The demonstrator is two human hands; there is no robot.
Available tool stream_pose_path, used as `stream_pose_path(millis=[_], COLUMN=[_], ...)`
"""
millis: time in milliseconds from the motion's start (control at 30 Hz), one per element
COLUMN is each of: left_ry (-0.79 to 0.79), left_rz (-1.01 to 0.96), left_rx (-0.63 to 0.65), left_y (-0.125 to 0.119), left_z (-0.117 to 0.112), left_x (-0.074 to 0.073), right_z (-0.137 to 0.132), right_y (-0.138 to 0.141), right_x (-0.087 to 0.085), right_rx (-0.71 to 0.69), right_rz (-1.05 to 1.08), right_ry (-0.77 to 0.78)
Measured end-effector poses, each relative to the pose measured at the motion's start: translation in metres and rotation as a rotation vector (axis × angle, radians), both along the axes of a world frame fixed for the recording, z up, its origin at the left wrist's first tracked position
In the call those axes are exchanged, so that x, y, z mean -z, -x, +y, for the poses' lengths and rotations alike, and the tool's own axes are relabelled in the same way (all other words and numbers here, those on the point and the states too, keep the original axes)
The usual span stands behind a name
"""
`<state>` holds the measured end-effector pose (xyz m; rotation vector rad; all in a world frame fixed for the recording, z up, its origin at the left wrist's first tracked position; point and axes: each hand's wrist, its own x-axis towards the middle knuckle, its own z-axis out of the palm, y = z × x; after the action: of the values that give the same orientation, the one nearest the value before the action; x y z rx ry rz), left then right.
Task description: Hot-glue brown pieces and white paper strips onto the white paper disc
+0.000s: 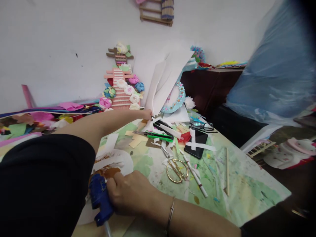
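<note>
Blue glue gun (99, 194), near me at white disc (127, 160); fingers of my right hand (130, 188) curl around it | left hand (147, 114) at white paper (163, 80), pinching or not I cannot tell | done: paper strip (109, 162) lies across disc | remaining, I judge: loose strips (193, 141) on black device (197, 153)

Plain black short sleeve (53, 164), left arm (106, 124); thin, metallic bangle (172, 209) — right wrist (160, 203)

A small wooden frame (156, 20) is hung on the wall (74, 33), eyeglasses (199, 125) are laid on the worktop (150, 166), and a blue plastic bag (274, 69) is seen at right.
</note>
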<state>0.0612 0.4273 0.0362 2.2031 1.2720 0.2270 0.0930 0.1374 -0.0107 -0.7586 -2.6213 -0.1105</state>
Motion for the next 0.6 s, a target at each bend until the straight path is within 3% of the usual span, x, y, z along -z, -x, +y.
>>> stream_pose_path(millis=[167, 300, 367, 467, 533, 600], left_ry=[0.028, -0.013, -0.037, -0.054, -0.052, -0.035], left_rz=[-0.052, -0.197, -0.31, -0.488, -0.588, -0.659], left_rx=[-0.108, -0.183, -0.217, -0.266, -0.344, -0.467], left_y=[-0.001, 0.021, 0.045, 0.097, 0.14, 0.185], left_z=[-0.001, 0.003, -0.006, -0.04, -0.071, -0.108], left_x=[-0.014, -0.05, -0.072, -0.097, -0.1, -0.092], right_z=[0.0, 0.0, 0.0, 0.0, 0.003, 0.008], right_y=[-0.001, -0.002, -0.003, -0.005, -0.007, -0.009], right_x=[0.0, -0.002, -0.004, -0.008, -0.011, -0.011], right_rx=[-0.002, 0.007, 0.01, 0.05, 0.098, 0.152], right_rz=[-0.028, -0.034, -0.055, -0.095, -0.094, -0.039], right_ry=[0.027, 0.02, 0.025, 0.059, 0.113, 0.174])
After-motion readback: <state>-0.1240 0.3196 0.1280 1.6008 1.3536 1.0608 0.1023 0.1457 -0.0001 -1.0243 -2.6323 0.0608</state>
